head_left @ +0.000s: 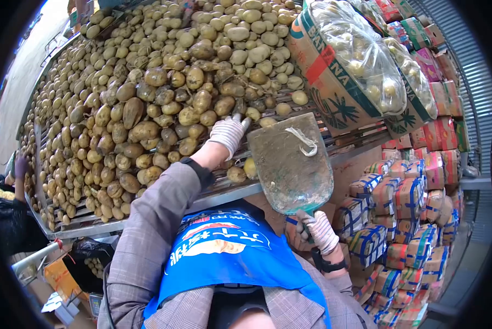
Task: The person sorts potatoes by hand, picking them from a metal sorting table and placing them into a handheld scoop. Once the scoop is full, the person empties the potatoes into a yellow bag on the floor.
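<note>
My left hand (228,134), in a striped glove, reaches onto the sorting table (224,191) at the lower edge of a big heap of potatoes (147,98). Its fingers point up the table, apart, near a few potatoes, with nothing seen in them. Gloved too, my right hand (318,232) is wrapped round the handle end of a flat, dirty shovel (292,159). The shovel's blade lies over the table's edge, to the right of my left hand. A white strip (303,140) rests on the blade. Two loose potatoes (243,171) lie between my left wrist and the blade.
Cardboard boxes (336,93) with plastic-bagged potatoes (361,60) stand at the table's upper right. Many taped boxes (410,197) are stacked on the right. At the far left, a co-worker's gloved hand (22,166) is by the table edge. A black bag (89,263) sits lower left.
</note>
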A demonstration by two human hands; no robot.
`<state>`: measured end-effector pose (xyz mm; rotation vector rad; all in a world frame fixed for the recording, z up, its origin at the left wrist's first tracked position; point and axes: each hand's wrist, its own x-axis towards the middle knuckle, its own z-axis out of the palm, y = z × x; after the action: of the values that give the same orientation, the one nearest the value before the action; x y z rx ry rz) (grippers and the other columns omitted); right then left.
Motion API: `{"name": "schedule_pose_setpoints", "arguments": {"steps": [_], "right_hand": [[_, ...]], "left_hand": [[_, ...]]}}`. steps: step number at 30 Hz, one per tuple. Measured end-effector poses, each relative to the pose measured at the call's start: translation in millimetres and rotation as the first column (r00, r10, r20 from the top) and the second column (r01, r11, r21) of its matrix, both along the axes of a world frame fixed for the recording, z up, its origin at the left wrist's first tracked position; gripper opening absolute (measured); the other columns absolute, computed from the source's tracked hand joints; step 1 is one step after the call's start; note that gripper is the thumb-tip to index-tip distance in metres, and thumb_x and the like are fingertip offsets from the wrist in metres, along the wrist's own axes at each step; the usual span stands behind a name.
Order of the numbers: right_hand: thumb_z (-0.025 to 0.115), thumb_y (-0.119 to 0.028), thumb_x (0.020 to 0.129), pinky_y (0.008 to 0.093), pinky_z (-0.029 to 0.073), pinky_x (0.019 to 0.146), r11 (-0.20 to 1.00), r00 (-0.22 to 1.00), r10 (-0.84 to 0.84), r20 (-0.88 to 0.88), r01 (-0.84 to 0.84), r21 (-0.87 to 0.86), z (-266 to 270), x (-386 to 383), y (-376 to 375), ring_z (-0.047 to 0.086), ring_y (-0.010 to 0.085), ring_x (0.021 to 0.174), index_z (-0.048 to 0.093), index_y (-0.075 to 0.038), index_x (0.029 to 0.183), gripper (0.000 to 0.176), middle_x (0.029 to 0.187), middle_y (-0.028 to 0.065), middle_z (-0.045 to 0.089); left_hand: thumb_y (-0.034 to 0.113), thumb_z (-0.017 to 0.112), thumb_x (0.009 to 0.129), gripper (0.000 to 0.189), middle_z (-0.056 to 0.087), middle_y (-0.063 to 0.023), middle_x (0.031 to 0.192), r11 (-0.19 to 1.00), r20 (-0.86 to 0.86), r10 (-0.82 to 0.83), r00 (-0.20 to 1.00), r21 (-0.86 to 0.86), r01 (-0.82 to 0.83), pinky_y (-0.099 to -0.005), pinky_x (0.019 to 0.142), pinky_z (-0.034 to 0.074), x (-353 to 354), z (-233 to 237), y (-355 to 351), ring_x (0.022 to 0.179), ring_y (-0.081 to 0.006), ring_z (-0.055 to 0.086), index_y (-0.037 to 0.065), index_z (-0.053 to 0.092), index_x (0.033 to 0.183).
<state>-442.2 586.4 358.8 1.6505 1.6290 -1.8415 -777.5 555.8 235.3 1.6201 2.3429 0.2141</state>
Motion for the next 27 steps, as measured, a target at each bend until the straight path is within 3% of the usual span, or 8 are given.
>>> {"name": "schedule_pose_setpoints", "arguments": {"steps": [10,14,16,17,18,23,26,27], "right_hand": [[0.062,-0.032,0.094,0.0231,0.041,0.041,0.999,1.000,0.024,0.004,-0.024,0.030,3.3,-6.6,19.4,0.054,0.0090,0.044,0.065,-0.004,0.077,0.033,0.059,0.0022,0.061],[0.061,-0.030,0.095,0.0222,0.041,0.041,0.998,0.994,0.017,-0.107,-0.022,-0.053,-0.9,-16.1,33.7,0.054,0.0087,0.044,0.065,-0.004,0.081,0.030,0.060,0.0016,0.061],[0.061,-0.028,0.095,0.0215,0.041,0.041,0.993,0.997,0.007,-0.079,-0.017,-0.120,-5.3,-20.1,36.3,0.053,0.0082,0.044,0.064,-0.004,0.086,0.026,0.062,0.0013,0.061],[0.058,-0.026,0.095,0.0219,0.042,0.043,0.979,0.994,-0.035,-0.106,0.013,-0.205,-13.8,-13.4,38.6,0.052,0.0076,0.046,0.067,-0.008,0.105,0.022,0.066,0.0002,0.061],[0.058,-0.026,0.095,0.0220,0.042,0.043,0.973,0.989,-0.081,-0.125,0.051,-0.225,-16.7,-10.5,38.1,0.052,0.0075,0.046,0.066,-0.008,0.104,0.022,0.066,0.0002,0.061],[0.057,-0.027,0.095,0.0223,0.041,0.042,0.991,0.988,-0.045,-0.151,0.025,-0.133,-0.7,-21.5,41.3,0.053,0.0084,0.047,0.064,-0.007,0.105,0.024,0.068,0.0009,0.062],[0.064,-0.036,0.093,0.0231,0.042,0.042,0.987,0.978,-0.088,-0.189,0.060,-0.150,-0.3,-28.2,43.9,0.053,0.0088,0.046,0.063,-0.008,0.093,0.029,0.065,0.0004,0.061],[0.065,-0.039,0.092,0.0232,0.042,0.042,0.990,0.984,-0.080,-0.158,0.060,-0.128,3.9,-31.5,44.2,0.052,0.0085,0.046,0.062,-0.008,0.089,0.030,0.063,0.0000,0.060]], "left_hand": [[0.019,0.079,0.072,0.050,0.060,-0.0195,0.106,0.772,0.547,0.086,0.833,0.492,-0.403,-0.0431,0.087,0.050,7.6,23.7,2.2,0.097,-0.0388,0.059,0.006,0.059,0.116],[0.034,0.077,0.076,0.051,0.056,-0.0181,0.125,0.897,0.342,-0.227,0.912,0.437,0.060,-0.0479,0.102,0.041,-1.1,48.8,9.8,0.118,-0.0369,0.052,0.011,0.064,0.119],[0.039,0.073,0.079,0.043,0.050,-0.0150,0.136,0.906,-0.140,-0.050,0.989,0.410,0.104,-0.0550,0.112,0.026,-24.0,45.0,13.6,0.133,-0.0331,0.040,0.014,0.068,0.113],[0.040,0.066,0.085,0.050,0.039,-0.0128,0.148,0.991,-0.216,-0.101,0.971,0.062,0.117,-0.0585,0.116,0.013,-35.2,53.7,22.2,0.143,-0.0284,0.026,0.016,0.060,0.128],[0.039,0.058,0.091,0.062,0.032,-0.0107,0.154,0.973,-0.199,0.085,0.976,0.229,-0.038,-0.0573,0.118,0.011,-50.8,-0.2,43.2,0.146,-0.0263,0.021,0.014,0.042,0.145],[0.036,0.049,0.096,0.051,0.026,-0.0079,0.158,0.987,-0.552,-0.143,0.822,-0.022,0.158,-0.0582,0.117,0.012,-48.9,-21.1,65.2,0.147,-0.0293,0.021,0.014,0.048,0.142],[0.035,0.058,0.089,0.044,0.031,-0.0108,0.155,0.945,-0.419,-0.092,0.903,0.250,0.212,-0.0586,0.116,0.015,-66.5,-39.6,62.6,0.145,-0.0314,0.025,0.015,0.060,0.128],[0.034,0.071,0.078,0.043,0.035,-0.0148,0.151,0.980,-0.333,-0.173,0.927,0.037,0.196,-0.0580,0.115,0.018,-56.7,24.2,44.0,0.142,-0.0324,0.029,0.012,0.064,0.114]]}}
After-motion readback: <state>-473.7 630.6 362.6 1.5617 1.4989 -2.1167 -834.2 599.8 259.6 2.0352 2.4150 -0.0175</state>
